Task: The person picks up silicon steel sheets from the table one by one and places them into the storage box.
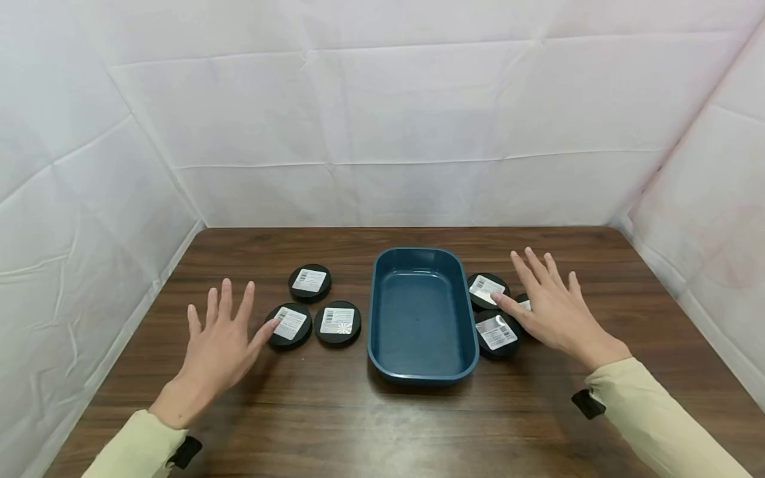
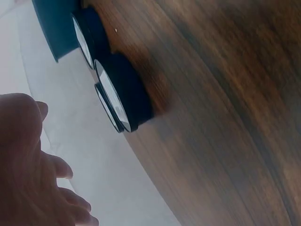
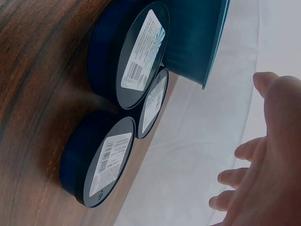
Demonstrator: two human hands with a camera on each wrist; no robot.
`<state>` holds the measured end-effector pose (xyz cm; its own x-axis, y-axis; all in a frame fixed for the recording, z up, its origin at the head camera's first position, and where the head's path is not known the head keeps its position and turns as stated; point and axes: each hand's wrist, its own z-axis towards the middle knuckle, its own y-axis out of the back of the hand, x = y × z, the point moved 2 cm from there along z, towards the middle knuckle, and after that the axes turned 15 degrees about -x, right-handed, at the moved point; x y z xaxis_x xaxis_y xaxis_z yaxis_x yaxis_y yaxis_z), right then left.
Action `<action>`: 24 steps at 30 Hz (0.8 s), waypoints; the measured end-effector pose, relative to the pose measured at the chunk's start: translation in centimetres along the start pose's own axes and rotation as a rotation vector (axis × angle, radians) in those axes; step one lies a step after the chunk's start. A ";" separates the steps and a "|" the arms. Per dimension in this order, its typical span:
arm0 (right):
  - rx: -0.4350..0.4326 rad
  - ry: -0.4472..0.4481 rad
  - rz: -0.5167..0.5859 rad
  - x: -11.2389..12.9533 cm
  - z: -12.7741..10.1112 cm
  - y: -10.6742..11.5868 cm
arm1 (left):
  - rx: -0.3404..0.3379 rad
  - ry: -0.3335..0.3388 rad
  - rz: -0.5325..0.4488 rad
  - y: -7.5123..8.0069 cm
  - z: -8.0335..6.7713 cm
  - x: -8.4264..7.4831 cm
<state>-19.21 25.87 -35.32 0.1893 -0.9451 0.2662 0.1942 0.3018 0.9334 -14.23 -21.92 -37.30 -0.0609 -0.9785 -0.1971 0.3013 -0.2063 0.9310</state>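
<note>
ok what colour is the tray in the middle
Dark teal blue tray, plain and unpatterned; the head view shows it best.

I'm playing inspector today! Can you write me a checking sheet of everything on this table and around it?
Surface: brown wooden table, bare wood at the front.
Job's things: blue tray, nothing in it; three black round tins left of it, three more right of it, all with white labels.
Clutter: nothing seen.
Hands: left hand spread, thumb at the nearest left tin; right hand spread over the right tins, holding nothing.
Cables: nothing seen.
Surroundings: white sheet walls on three sides.
</note>
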 end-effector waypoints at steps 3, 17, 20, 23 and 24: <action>-0.008 0.005 0.003 0.1 0.0 0.0 | 0.008 -0.008 -0.008 -0.1 -0.1 -0.4; -0.023 0.040 0.028 0.9 -0.1 -1.6 | -0.008 -0.024 -0.075 -0.1 -1.0 -1.6; -0.042 0.059 0.016 1.1 0.2 -1.5 | -0.004 -0.025 -0.098 0.0 -1.0 -2.0; -0.056 0.076 0.010 1.4 0.6 -1.3 | 0.003 -0.027 -0.117 0.0 -1.0 -2.6; -0.057 0.080 0.011 1.5 0.7 -1.3 | 0.006 -0.028 -0.125 0.0 -1.1 -2.9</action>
<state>-19.82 24.03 -35.96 0.2674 -0.9294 0.2544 0.2459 0.3210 0.9146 -13.01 -19.13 -37.07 -0.1240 -0.9448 -0.3033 0.2841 -0.3267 0.9014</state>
